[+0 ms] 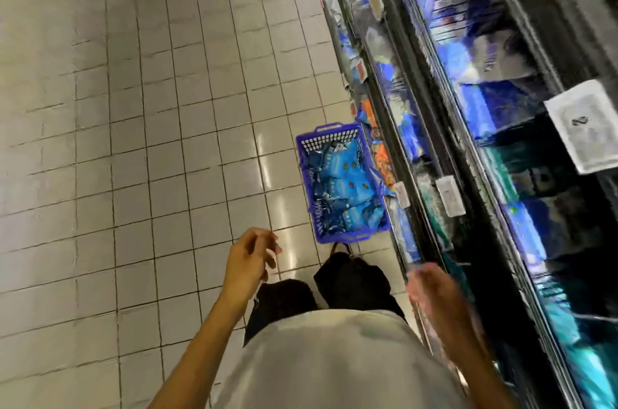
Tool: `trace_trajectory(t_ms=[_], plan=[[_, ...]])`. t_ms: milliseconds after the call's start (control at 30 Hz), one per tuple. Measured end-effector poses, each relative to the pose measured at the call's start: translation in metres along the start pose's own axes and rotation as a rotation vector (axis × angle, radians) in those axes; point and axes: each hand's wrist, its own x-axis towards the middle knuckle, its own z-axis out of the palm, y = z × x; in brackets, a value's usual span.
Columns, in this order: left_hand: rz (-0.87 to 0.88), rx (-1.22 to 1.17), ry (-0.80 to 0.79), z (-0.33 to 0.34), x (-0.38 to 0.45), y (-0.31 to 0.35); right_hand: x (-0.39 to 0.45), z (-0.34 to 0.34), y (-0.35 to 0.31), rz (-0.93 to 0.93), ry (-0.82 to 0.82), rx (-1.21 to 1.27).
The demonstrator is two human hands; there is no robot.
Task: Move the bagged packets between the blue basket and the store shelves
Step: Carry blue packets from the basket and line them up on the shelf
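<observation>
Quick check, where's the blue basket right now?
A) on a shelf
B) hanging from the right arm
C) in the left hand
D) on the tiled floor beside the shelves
D: the blue basket sits on the tiled floor next to the shelves, full of blue packets; both hands are off it and hold nothing.

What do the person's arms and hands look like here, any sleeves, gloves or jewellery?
Both forearms are bare to the frame edge, with no sleeve showing. The left hand has no glove, ring or watch in view. The right hand is motion-blurred; no glove shows, finer detail unclear. A white top covers the torso.
</observation>
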Motion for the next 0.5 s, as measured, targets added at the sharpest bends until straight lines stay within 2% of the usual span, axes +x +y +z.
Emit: trace_trajectory(t_ms=[133, 233, 367, 500], plan=[[-0.051, 0.014, -0.002, 0.011, 0.044, 0.021, 0.051, 0.036, -0.052, -0.051, -0.080, -0.063], [-0.089, 0.067, -0.068, 0.026, 0.097, 0.024, 0.091, 0.073, -0.066, 0.041, -0.136, -0.011], [-0.139, 0.128, -0.171, 0.060, 0.185, 0.004, 0.163, 0.138, -0.051, 0.210, -0.167, 0.043], [-0.160, 0.271, -0.300, 0.112, 0.293, -0.055, 0.263, 0.206, 0.002, 0.371, -0.147, 0.113]])
